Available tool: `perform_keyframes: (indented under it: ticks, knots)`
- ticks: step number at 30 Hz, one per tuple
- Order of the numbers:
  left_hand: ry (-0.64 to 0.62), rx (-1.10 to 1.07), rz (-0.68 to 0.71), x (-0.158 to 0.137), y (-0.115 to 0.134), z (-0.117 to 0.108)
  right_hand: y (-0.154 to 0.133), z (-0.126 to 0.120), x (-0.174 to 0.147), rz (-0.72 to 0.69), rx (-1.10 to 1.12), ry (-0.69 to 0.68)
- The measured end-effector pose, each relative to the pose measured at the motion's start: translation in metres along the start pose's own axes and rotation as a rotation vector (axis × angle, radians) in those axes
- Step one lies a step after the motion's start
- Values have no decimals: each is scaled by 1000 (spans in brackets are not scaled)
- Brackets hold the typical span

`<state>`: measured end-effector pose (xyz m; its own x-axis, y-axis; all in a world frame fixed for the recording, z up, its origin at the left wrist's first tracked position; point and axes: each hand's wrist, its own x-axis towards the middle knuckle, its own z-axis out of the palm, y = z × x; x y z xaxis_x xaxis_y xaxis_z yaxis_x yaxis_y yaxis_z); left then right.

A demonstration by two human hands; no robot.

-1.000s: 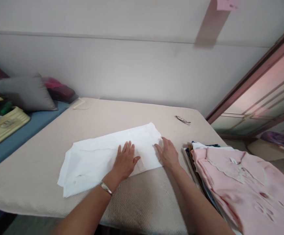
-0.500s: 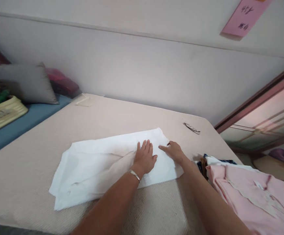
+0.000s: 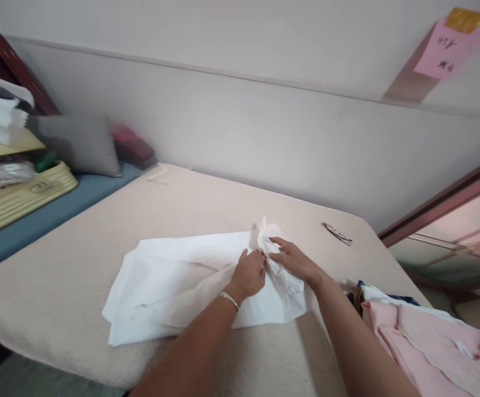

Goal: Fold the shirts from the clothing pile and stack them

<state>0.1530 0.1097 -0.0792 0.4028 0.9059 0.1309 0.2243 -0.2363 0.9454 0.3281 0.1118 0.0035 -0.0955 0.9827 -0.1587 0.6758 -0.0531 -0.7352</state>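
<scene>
1. The beige table (image 3: 215,204), covered in textured cloth with rounded corners, serves as the landmark. On its middle, towards its near edge, lies the white folded fabric garment (image 3: 207,253), long side running roughly across the table.
2. The garment's broad, creased part spreads flat towards the table's left side. Its other end is bunched and raised, the ruffled edge standing up from the table's surface.
3. The right hand (image 3: 296,262) reaches over the table's near edge and grasps that bunched end, thumb and forefinger a little apart with cloth between them. Most of the garment therefore lies to the left of this grip.
4. The left hand (image 3: 249,275), also over the table's middle, rests on the garment just beside the right, fingers curled in towards the gathered cloth (whether they pinch it, I cannot tell). A silver metal bracelet (image 3: 228,299) circles its wrist.
5. Thin dark-framed eyeglasses (image 3: 337,234) lie near the table's far right corner, well apart from the garment.
6. At the table's near right side is a pale pink folded garment with scalloped trim (image 3: 434,342), on top of other folded clothes.
7. Beyond the table's left edge sit a grey fabric cushion (image 3: 85,143) and a pale yellow ridged basket (image 3: 28,193).
</scene>
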Motion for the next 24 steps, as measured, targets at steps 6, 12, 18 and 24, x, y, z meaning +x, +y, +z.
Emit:
perform_keyframes:
  ticks: [6,12,18,24]
  knots:
    - [155,-444,-340,10,-9,-66,-57,59,-9,38,-524,-117]
    - [292,-606,-515,10,-12,-71,-90,93,-55,-210,-481,-132]
    - [390,-650,-605,18,-22,-60,-38,49,-54,-205,-173,418]
    - [395,-619,-606,24,-21,-61,6,99,-6,-234,-464,312]
